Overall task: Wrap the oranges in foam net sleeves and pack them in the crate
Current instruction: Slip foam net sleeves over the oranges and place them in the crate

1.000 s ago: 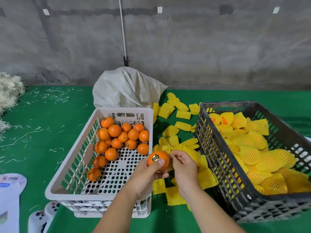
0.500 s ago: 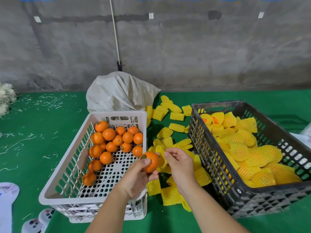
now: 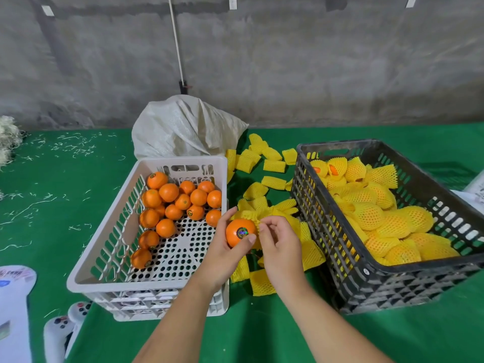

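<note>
My left hand (image 3: 225,254) grips an orange (image 3: 237,231) with a round sticker, held between the two crates. My right hand (image 3: 279,241) pinches the edge of a yellow foam net sleeve (image 3: 248,214) that lies against the far side of this orange. A white crate (image 3: 104,258) on the left holds several bare oranges (image 3: 180,200). The black crate (image 3: 366,273) on the right is filled with several wrapped oranges (image 3: 387,221). Loose yellow sleeves (image 3: 262,179) lie on the green cloth between the crates.
A white woven sack (image 3: 183,127) stands behind the white crate against a grey wall. White game controllers (image 3: 60,328) and a printed sheet (image 3: 13,297) lie at the lower left. Pale shreds (image 3: 73,148) are scattered over the green cloth at the left.
The orange has turned in my left hand so its sticker faces me. My right hand has stayed at the sleeve's edge beside the orange.
</note>
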The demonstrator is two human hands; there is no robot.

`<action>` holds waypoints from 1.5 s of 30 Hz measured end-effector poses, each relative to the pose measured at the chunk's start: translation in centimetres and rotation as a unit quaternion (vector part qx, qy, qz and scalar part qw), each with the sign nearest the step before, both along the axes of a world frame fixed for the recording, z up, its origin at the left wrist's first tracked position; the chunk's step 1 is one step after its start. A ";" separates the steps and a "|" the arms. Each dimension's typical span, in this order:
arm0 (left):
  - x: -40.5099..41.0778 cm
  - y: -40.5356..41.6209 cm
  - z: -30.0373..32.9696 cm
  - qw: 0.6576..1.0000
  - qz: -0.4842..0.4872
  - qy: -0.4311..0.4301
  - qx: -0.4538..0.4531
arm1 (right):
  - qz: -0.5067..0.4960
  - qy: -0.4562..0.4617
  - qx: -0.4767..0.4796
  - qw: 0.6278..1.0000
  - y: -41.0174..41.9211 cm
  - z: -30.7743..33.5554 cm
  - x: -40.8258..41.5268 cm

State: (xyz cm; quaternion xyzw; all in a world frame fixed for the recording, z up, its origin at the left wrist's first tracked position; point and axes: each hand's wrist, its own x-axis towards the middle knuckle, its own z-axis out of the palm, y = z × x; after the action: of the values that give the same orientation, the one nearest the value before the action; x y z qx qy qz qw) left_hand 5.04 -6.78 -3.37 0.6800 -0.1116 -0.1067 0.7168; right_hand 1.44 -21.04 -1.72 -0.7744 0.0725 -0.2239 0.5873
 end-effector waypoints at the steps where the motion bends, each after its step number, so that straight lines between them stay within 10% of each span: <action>1: 0.0 -0.1 -0.1 1.000 -0.009 -0.004 0.008 | -0.007 -0.006 -0.015 1.000 -0.2 0.0 0.0; 8: -0.1 0.1 0.2 0.998 -0.043 0.008 0.035 | 0.015 0.001 -0.104 0.994 -0.9 1.0 0.4; 19: 0.7 -0.2 -0.2 0.964 0.148 0.092 -0.199 | 0.101 0.004 -0.229 0.968 0.6 0.9 -0.5; 25: 0.3 0.8 -0.7 0.991 -0.026 0.004 -0.134 | 0.140 -0.010 -0.163 0.977 -0.5 0.8 0.5; 36: 1.1 0.3 -1.5 0.977 0.140 0.033 -0.157 | 0.085 -0.108 -0.348 0.928 0.0 1.0 -0.5; 45: 1.0 0.5 -2.0 0.991 0.109 0.000 -0.078 | 0.083 -0.073 -0.266 0.958 -0.6 0.4 0.4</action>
State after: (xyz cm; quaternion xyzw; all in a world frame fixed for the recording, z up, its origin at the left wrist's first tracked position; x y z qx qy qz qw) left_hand 6.06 -6.27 -5.38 0.6296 -0.0447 -0.0193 0.7754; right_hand 1.87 -21.64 -1.35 -0.8876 -0.0973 -0.2411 0.3802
